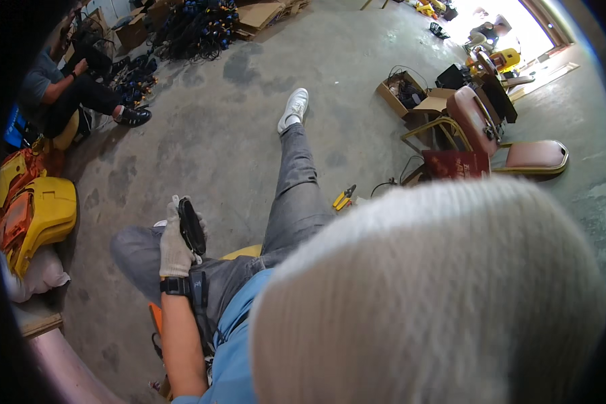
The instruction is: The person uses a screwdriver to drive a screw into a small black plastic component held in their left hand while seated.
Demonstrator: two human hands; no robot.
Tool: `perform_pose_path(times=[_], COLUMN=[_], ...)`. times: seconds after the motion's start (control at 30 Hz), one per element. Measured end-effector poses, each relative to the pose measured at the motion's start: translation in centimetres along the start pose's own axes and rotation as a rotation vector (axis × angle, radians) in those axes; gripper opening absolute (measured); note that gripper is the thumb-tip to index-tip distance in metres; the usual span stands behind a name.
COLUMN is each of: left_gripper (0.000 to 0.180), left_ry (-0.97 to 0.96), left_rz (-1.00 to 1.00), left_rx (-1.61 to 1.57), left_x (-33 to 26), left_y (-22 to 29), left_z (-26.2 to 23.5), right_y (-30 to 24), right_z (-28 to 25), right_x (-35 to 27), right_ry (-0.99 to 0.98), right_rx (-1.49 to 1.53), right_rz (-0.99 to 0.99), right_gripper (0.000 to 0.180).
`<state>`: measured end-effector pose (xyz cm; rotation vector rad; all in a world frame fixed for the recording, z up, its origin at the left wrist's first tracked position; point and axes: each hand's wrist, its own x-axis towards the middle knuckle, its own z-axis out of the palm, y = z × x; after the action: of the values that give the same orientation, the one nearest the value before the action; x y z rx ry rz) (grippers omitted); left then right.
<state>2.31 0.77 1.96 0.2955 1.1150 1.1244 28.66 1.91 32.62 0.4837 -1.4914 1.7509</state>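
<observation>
My left hand, in an off-white knitted glove, is closed round a black oval object with a paler rim, held upright above my bent left leg. I cannot make out its exact kind. My right hand, in the same sort of glove, looms very close to the camera and covers much of the lower right. Its fingers cannot be told apart. Beyond it, yellow-handled pliers lie on the concrete floor.
Yellow and orange plastic housings stand at the left, near a seated person. Black cable bundles are heaped at the far left. On the right are a padded metal-framed chair, an open cardboard box and a dark red box.
</observation>
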Motion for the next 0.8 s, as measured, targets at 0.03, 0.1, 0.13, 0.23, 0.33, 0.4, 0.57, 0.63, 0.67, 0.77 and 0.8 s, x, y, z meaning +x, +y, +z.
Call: perform_pose_path(times=[0.03, 0.1, 0.13, 0.23, 0.33, 0.4, 0.57, 0.63, 0.67, 0.77, 0.8], left_gripper=[0.058, 0.055, 0.053, 0.045, 0.044, 0.042, 0.035, 0.035, 0.035, 0.041, 0.045], left_ry=[0.007, -0.036, -0.190, 0.019, 0.002, 0.020, -0.022, -0.044, -0.046, -0.025, -0.041], left_rz=[0.020, -0.106, -0.277, 0.002, 0.022, 0.053, 0.035, 0.072, 0.090, 0.094, 0.104], left_rx=[-0.010, -0.341, -0.691, -0.017, -0.054, -0.090, -0.182, -0.157, -0.125, -0.119, -0.132], left_x=[-0.1, 1.1, 2.2, 0.4, -0.8, -1.1, -0.3, -0.1, -0.1, 0.2, 0.4], left_y=[0.1, 0.0, 0.8, 0.4, 0.8, 0.7, -0.2, -0.6, -0.5, -0.5, -0.5], left_z=[-0.1, -6.9, -4.1, -0.7, -0.7, -0.9, -2.1, -2.2, -2.3, -1.8, -1.6], right_y=[-0.5, -0.1, -0.5, 1.4, 4.6, 7.5, 10.1, 10.3, 10.4, 10.1, 10.2], right_z=[-0.2, -0.9, -2.2, -5.5, -9.8, -13.4, -16.3, -17.3, -17.0, -16.8, -16.9], right_x=[-0.2, 0.4, -0.2, -1.4, -4.4, -7.0, -10.6, -12.6, -12.8, -13.8, -14.3], right_ry=[0.002, 0.127, 0.266, 0.625, 0.703, 0.987, 1.208, 1.143, 1.136, 1.069, 1.075], right_rx=[-0.004, -0.029, -0.131, -0.541, -1.003, -0.516, -0.337, -0.462, -0.465, -1.159, -1.163], right_rz=[-0.004, 0.136, 0.314, 0.548, 0.543, 0.401, 0.530, 0.646, 0.641, 0.876, 0.871], right_gripper=[0.036, 0.037, 0.037, 0.034, 0.027, 0.026, 0.034, 0.034, 0.034, 0.054, 0.054])
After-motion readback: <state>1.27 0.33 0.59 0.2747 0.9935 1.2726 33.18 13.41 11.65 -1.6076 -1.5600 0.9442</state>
